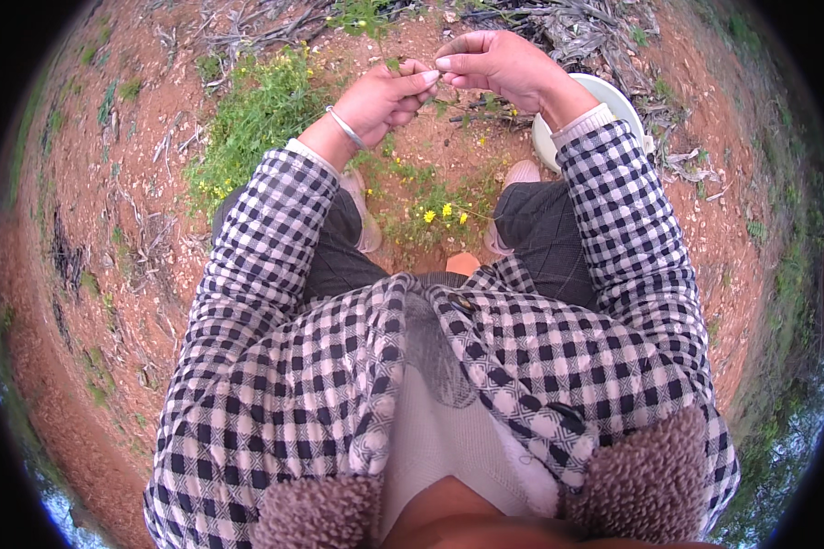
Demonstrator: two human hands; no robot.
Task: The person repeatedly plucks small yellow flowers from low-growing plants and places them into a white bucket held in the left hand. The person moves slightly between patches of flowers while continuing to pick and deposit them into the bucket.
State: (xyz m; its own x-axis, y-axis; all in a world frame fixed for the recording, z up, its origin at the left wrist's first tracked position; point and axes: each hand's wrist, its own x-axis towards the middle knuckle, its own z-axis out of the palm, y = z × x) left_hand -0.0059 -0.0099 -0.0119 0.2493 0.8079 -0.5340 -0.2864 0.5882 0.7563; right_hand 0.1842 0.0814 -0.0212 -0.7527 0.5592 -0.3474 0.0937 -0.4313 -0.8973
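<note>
My left hand (pixel 390 101), with a pale bangle at the wrist, pinches a thin plant sprig (pixel 393 64) between thumb and forefinger. Fingertip to fingertip with it, my right hand (pixel 500 67) grips at the same small bit of plant, mostly hidden by the fingers. Leafy stems show above and below the hands. Between my feet, low plants with yellow flowers (pixel 446 211) spread over the reddish soil. A white bucket (pixel 621 96) stands behind my right wrist, its inside partly covered by my forearm.
A clump of green plants with small yellow flowers (pixel 264 103) lies left of my left hand. Dry stalks and dead leaves (pixel 580 34) litter the stony ground ahead. My pink shoes (pixel 522 173) flank the flowers. Grass (pixel 790 206) borders the right side.
</note>
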